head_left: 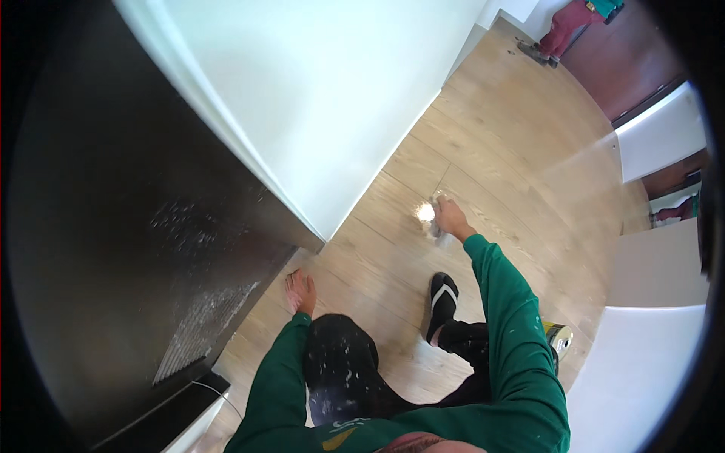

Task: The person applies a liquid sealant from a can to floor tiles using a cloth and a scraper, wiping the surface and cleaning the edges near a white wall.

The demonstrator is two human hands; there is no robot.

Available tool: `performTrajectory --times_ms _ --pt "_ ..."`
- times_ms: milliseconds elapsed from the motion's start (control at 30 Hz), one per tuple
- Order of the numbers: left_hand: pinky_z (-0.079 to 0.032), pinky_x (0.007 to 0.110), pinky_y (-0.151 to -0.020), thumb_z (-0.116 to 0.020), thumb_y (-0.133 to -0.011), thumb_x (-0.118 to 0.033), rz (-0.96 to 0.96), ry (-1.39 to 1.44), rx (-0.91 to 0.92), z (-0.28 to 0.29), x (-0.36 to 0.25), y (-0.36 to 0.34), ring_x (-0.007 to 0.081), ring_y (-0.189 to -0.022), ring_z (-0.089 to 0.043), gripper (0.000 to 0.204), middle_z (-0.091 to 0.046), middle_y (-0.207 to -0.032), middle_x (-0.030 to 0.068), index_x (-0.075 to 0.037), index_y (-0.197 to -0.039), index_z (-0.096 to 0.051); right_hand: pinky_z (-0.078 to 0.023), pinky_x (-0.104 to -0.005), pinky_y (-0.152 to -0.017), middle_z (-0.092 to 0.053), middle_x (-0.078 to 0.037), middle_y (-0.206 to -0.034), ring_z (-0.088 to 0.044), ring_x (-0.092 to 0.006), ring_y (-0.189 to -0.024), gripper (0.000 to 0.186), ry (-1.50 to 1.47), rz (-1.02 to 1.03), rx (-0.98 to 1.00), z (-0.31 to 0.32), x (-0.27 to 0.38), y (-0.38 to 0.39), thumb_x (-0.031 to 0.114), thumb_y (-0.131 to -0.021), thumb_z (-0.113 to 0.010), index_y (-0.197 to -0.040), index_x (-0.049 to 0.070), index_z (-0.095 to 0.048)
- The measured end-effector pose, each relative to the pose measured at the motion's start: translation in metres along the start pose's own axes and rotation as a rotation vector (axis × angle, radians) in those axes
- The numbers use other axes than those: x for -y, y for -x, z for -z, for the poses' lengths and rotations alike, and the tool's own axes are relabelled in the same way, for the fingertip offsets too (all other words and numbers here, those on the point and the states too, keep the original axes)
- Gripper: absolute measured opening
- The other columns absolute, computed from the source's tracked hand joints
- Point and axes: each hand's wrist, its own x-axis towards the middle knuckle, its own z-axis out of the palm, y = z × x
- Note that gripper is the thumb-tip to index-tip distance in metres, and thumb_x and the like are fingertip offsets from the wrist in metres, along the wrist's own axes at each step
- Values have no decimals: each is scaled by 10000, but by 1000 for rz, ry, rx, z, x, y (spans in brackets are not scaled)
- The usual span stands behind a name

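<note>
My left hand (300, 292) rests on the wood-look floor (377, 272) beside the lower corner of a dark door, fingers stretched out and holding nothing. Farther ahead and to the right, my right hand (451, 217) is down at the floor, fingers closed on a small pale grey thing (436, 229). Most of that thing is hidden under the hand, so its kind is unclear; it looks soft, like a cloth. A bright reflection gleams on the boards just left of it.
At left stands the dark door (113, 189), with white smears and a slatted vent (204, 328). A white wall (325, 90) meets the floor ahead. A yellow-sided metal can (559, 340) stands behind my right arm. Another person (563, 30) is at the far right.
</note>
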Motion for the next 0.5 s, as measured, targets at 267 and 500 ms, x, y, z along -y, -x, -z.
performTrajectory --times_ms 267,500 --pt "-477 552 -905 -609 -1040 -257 -21 -172 -142 -15 15 5 449 -1016 -584 309 -606 -1092 235 -2 -1215 -619 -509 -541 -985 -629 -183 -1245 -608 -413 -1196 307 245 153 -210 -46 77 -72 276 -975 -646 -1249 160 -721" --pt "-459 572 -960 -582 -1048 -229 -41 -300 -44 -27 15 5 467 -1068 -580 315 -621 -1146 251 9 -1251 -607 -537 -538 -930 -626 -187 -1222 -619 -402 -1163 307 168 223 -305 -81 99 -145 301 -970 -692 -1247 169 -709"
